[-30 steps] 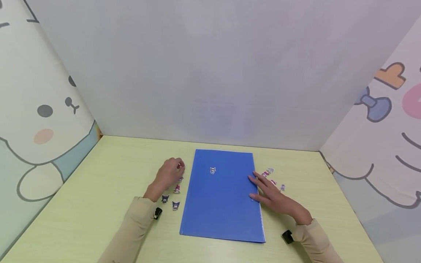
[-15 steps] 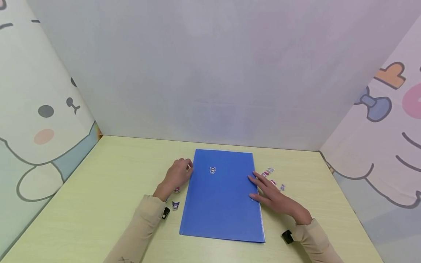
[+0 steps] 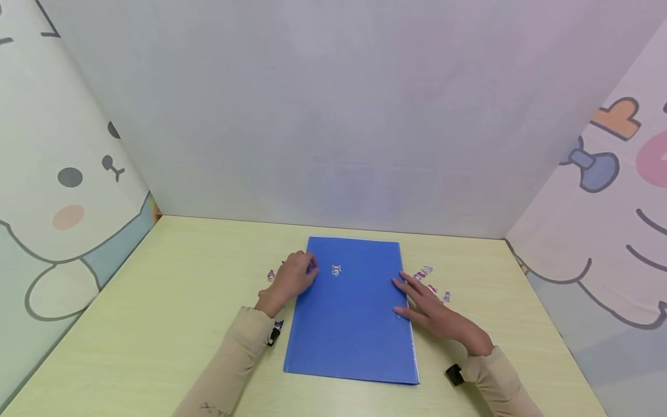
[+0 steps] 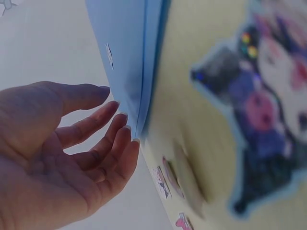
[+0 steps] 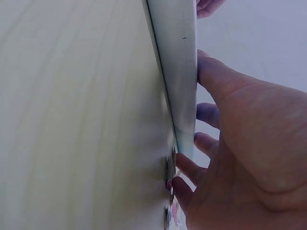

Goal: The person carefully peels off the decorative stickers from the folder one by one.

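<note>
A large blue book or folder (image 3: 354, 336) lies flat on the table, with a small character sticker (image 3: 336, 270) on its upper cover. My left hand (image 3: 292, 278) is over its left edge, fingers bent and the thumb tip near the index fingertip. Whether a sticker is between them cannot be made out; the left wrist view shows none. My right hand (image 3: 432, 310) rests on the right edge with spread fingers, its thumb and fingertips on the cover. Several loose stickers lie left of the book, such as a pink one (image 3: 271, 275), partly hidden by my left hand.
More stickers (image 3: 432, 288) lie right of the book, beyond my right hand. The pale wooden table (image 3: 140, 324) meets a plain light backdrop (image 3: 333, 116) behind. Cartoon-printed sheets (image 3: 57, 145) stand at both sides. A dark sticker (image 3: 278, 325) lies by my left wrist.
My left hand has moved right, from the loose stickers at the left to over the book's left edge, uncovering a pink sticker. My right hand and the book have stayed in place.
</note>
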The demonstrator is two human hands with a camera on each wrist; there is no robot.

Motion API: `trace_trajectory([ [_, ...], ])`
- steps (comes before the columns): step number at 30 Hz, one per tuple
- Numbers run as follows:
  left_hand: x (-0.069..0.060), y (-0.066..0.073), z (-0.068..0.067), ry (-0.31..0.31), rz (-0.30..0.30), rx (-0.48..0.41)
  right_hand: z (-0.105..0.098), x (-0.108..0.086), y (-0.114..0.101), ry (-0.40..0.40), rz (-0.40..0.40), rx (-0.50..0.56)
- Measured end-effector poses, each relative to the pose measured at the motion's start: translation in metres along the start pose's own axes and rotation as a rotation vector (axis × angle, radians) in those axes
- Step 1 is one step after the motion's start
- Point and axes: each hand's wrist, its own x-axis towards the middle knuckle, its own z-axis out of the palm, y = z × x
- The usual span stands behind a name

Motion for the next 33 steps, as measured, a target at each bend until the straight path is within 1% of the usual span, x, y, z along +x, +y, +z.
trace_trajectory([
  [5, 0.003, 0.004, 0.005, -0.009, 0.012, 0.008, 0.0, 0.0, 0.0, 0.005, -0.004, -0.007],
  [11, 0.005, 0.009, 0.009, -0.015, 0.036, 0.003, 0.0, -0.001, -0.002, 0.029, -0.04, -0.03],
  [16, 0.007, 0.011, 0.015, -0.025, 0.049, -0.015, 0.0, -0.001, -0.004, 0.027, -0.036, -0.029],
  [22, 0.01, 0.015, 0.02, -0.035, 0.04, -0.002, 0.0, 0.0, -0.004, 0.016, -0.027, -0.031],
  [26, 0.01, 0.019, 0.021, -0.04, 0.03, 0.012, -0.001, 0.0, -0.003, 0.009, -0.016, -0.019],
  [33, 0.01, 0.024, 0.021, -0.058, 0.02, 0.024, -0.001, 0.0, -0.003, 0.017, -0.038, -0.031],
])
